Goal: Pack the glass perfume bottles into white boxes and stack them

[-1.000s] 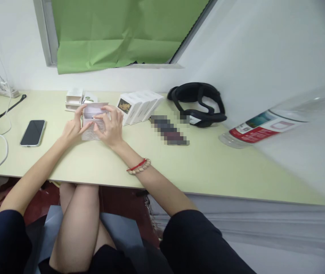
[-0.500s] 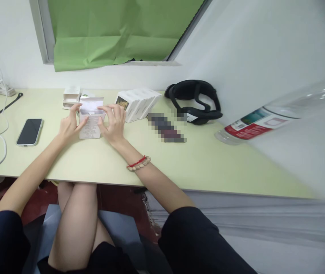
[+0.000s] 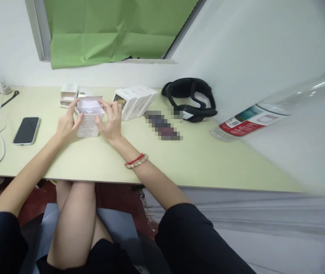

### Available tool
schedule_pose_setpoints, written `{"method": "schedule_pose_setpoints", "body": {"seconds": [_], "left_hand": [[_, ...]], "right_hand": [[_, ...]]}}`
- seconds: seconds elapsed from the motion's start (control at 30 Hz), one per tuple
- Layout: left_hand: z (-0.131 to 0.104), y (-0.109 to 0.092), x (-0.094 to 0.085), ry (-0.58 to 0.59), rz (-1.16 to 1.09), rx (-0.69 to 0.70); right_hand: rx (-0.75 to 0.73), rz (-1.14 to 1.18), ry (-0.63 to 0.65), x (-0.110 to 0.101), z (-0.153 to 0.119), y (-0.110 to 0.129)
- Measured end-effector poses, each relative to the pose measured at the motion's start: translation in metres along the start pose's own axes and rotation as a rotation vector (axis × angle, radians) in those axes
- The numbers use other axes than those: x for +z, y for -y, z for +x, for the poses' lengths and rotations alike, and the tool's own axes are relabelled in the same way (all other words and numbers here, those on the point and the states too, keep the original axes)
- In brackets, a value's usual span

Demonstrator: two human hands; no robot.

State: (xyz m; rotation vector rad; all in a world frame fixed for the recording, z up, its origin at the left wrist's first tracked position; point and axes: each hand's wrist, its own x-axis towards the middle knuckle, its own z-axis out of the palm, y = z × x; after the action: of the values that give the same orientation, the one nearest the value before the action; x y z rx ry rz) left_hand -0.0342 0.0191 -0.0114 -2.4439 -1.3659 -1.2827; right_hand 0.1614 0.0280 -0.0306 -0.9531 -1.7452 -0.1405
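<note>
A small white cardboard box (image 3: 87, 126) with printed text on its front stands on the table, its lid flap raised at the back. My left hand (image 3: 67, 123) grips the box's left side, thumb near the front top edge and index finger by the flap. On the opposite side, my right hand (image 3: 110, 121) holds the box with its thumb at the right front edge and its fingers at the flap's right end. Something pale shows inside the opening; I cannot make out what. Behind my left hand is another white box (image 3: 68, 92) with an open side.
Several white boxes (image 3: 139, 99) lean in a row right of my hands. Beyond them are a black headset (image 3: 192, 99), a blurred-out dark item (image 3: 164, 126) and a clear plastic bottle (image 3: 250, 120). A phone (image 3: 27, 131), a white cable (image 3: 2, 140) and a black strap (image 3: 1, 105) lie left.
The whole view has shifted slightly. My right fingers have moved a little at the flap's right end; both hands stay on the box.
</note>
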Motion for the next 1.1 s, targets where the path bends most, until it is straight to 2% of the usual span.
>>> {"method": "schedule_pose_setpoints", "body": {"seconds": [0.17, 0.33, 0.57, 0.77, 0.93, 1.1], "left_hand": [[0.001, 0.000, 0.000, 0.007, -0.023, 0.018], [0.001, 0.001, 0.003, -0.046, -0.018, 0.055], [-0.001, -0.001, 0.006, -0.058, 0.002, 0.078], [-0.004, -0.017, 0.010, -0.135, -0.015, 0.087], [-0.004, -0.018, 0.011, -0.188, -0.016, 0.081], [-0.003, -0.020, 0.011, -0.133, -0.003, 0.102]], "right_hand": [[-0.030, 0.036, -0.043, 0.000, 0.002, -0.002], [-0.053, 0.109, -0.114, 0.003, 0.001, -0.004], [-0.024, 0.140, -0.108, 0.004, -0.002, -0.008], [-0.120, 0.164, -0.209, -0.008, -0.001, 0.003], [-0.160, 0.148, -0.262, -0.015, 0.000, 0.012], [-0.157, 0.114, -0.236, -0.012, -0.003, 0.011]]}}
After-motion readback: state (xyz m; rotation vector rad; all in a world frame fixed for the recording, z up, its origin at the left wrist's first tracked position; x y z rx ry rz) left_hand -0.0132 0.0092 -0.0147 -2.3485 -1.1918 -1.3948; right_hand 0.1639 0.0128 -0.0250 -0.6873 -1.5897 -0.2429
